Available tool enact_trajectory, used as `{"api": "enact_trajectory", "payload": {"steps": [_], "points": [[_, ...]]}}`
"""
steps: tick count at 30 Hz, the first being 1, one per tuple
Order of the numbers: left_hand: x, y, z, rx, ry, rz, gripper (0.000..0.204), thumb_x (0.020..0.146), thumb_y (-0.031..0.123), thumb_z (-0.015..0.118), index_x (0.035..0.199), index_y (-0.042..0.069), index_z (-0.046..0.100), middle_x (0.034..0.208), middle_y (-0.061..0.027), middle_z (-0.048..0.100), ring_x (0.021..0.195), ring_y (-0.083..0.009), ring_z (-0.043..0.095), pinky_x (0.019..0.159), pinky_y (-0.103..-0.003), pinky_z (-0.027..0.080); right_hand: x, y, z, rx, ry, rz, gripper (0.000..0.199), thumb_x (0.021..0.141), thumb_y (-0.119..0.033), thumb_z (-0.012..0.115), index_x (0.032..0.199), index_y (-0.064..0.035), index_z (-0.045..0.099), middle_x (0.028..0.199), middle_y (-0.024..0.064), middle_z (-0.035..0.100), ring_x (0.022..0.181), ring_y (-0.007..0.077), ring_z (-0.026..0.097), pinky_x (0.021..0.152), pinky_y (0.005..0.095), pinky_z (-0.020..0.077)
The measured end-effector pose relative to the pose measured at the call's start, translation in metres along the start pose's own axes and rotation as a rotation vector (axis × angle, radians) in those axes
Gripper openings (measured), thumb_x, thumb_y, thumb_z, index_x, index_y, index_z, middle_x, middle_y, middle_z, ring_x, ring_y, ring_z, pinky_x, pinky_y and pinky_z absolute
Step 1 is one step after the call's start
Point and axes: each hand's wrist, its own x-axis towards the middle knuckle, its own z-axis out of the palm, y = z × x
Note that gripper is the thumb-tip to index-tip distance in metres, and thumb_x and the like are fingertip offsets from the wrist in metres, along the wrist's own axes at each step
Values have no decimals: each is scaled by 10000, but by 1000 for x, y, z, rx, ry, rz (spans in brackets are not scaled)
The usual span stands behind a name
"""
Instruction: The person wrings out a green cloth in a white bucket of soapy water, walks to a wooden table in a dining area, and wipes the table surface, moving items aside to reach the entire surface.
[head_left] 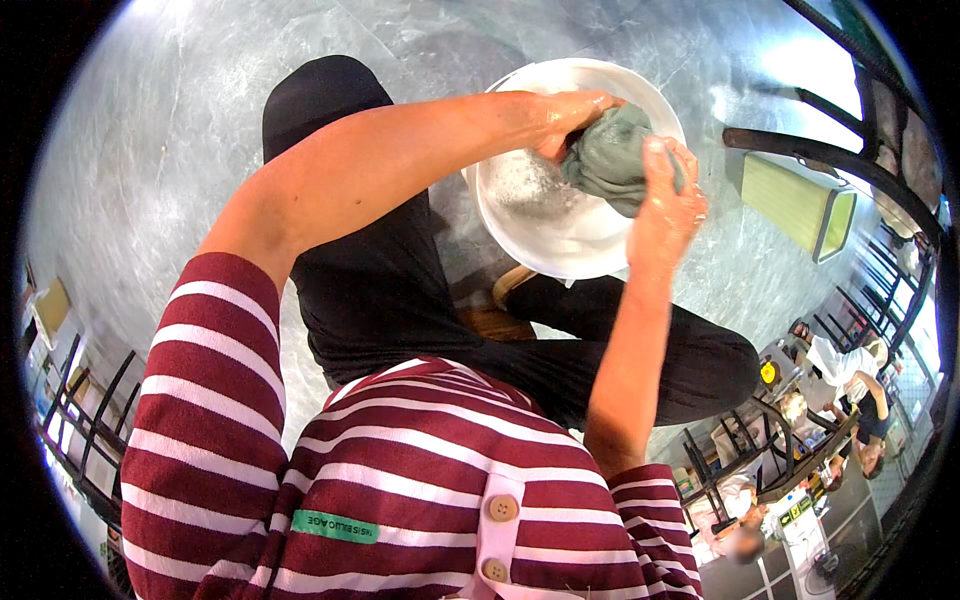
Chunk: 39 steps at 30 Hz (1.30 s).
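Note:
A bunched, wet-looking grey-green cloth point(608, 160) is squeezed between my two hands over a round white basin point(580, 262). My left hand point(572, 118) closes on the cloth's upper left side, its forearm reaching across from the left. On the other side, my right hand point(668, 205) grips the cloth with bent fingers, and a ring shows on one of them. Wet skin glistens on both hands. Below the cloth the basin holds whitish, foamy water point(520, 190). The undersides of the cloth and some fingertips are hidden.
The basin stands on a grey marbled floor point(180, 130) in front of my bent legs in black trousers point(380, 270). To its right are a light green bin point(785, 200) and dark metal furniture frames point(800, 152). Several people sit or stand around tables at the lower right.

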Motion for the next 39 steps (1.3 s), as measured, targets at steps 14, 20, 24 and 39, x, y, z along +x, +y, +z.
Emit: {"api": "enact_trajectory", "payload": {"steps": [14, 20, 24, 39], "points": [[29, -19, -21, 556, 329, 221, 244, 894, 171, 504, 1048, 33, 634, 1063, -146, 649, 1019, -259, 617, 835, -368, 489, 28, 50, 77, -326, 252, -565, 190, 939, -162, 492, 1028, -38, 606, 1012, 131, 580, 1001, 321, 510, 912, 432, 385], [23, -31, -24, 951, 379, 486, 366, 968, 240, 408, 1056, -32, 636, 1034, -207, 639, 932, -277, 625, 797, -429, 493, 59, 60, 48, -136, 125, -132, 344, 973, -272, 441, 982, 19, 623, 902, 170, 641, 824, 297, 605, 786, 383, 462], [-10, -7, 2, 1489, 436, 558, 373, 954, 272, 444, 998, -39, 646, 927, -229, 657, 863, -346, 659, 767, -472, 513, 61, 87, 23, -212, -1, -183, 324, 952, -221, 417, 983, 26, 624, 851, 183, 655, 812, 327, 626, 763, 381, 467], [-5, 6, -14, 1601, 393, 463, 507, 919, 347, 492, 1208, -65, 553, 1165, -296, 571, 1133, -415, 532, 997, -454, 406, 49, 165, 68, -1377, -1059, -36, 290, 924, -173, 443, 1088, -63, 654, 1139, 157, 657, 1089, 325, 606, 893, 406, 493]]}}
